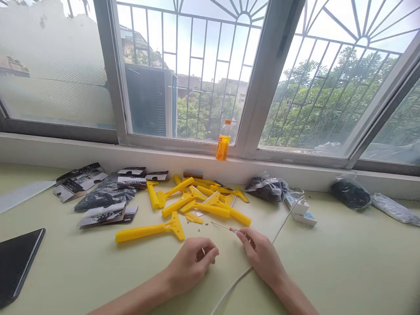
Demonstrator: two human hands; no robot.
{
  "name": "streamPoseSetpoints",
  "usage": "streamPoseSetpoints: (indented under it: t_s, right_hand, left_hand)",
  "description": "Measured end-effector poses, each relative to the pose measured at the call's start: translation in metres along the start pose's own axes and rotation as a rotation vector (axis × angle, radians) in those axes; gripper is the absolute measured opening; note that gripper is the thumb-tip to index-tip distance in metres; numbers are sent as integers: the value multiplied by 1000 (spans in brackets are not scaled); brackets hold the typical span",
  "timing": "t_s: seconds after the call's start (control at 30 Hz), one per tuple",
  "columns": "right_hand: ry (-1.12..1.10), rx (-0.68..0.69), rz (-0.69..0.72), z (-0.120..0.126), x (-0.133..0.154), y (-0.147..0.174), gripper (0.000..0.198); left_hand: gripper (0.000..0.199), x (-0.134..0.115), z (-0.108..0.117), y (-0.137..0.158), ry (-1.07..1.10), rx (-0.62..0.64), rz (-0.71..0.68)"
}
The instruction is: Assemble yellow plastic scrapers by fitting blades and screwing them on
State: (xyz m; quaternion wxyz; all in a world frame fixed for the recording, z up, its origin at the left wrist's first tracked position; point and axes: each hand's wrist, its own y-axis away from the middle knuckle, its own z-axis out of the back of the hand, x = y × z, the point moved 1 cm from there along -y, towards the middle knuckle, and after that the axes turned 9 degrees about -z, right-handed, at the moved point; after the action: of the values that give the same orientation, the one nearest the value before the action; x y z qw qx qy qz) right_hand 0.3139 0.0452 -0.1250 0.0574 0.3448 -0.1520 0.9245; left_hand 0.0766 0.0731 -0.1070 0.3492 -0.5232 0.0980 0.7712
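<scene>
My right hand (262,253) grips a small screwdriver (226,227) by its red-and-clear handle; the thin shaft points left, over the table. To its left, my left hand (193,262) rests near the table with fingers curled and tips together; whatever they might hold is hidden. Just beyond the hands lie several tiny screws (198,230), a small yellow plate (194,218) and a small pale blade-like piece (200,214). A yellow scraper (147,231) lies alone in front, its head beside my left hand. Behind is a heap of several more yellow scrapers (210,208).
Folded printed cards (105,214) and a dark plastic bag (106,192) lie left. A black tablet or phone (19,262) sits at the left edge. A white cable (243,275) runs under my right hand from a power strip (300,212). An orange bottle (223,142) stands on the sill.
</scene>
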Motion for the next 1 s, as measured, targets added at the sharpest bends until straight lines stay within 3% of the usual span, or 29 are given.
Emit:
streamPoseSetpoints:
  t_s: [0.1, 0.23, 0.33, 0.43, 0.6, 1.0]
  right_hand:
    - [32, -45, -12, -2, -1, -1, 34]
    - [101, -87, 5, -7, -2, -3, 28]
    - [142, -89, -3, -10, 0, -3, 25]
    - [162, -91, -42, -10, 5, 0, 23]
    - [135, -73, -88, -7, 9, 3, 20]
    - [130, -95, -102, -9, 10, 3, 17]
  left_hand:
    - [43, 4, 5, 0, -95, -91, -31]
    - [34, 6, 30, -10, -355, -268, -108]
    - [34, 9, 53, -26, -470, -366, -9]
    - [33, 15, 63, -45, -595, -294, 62]
    - [33, 26, 57, -74, -809, -225, 180]
    - [25, 26, 69, -97, -821, -97, 294]
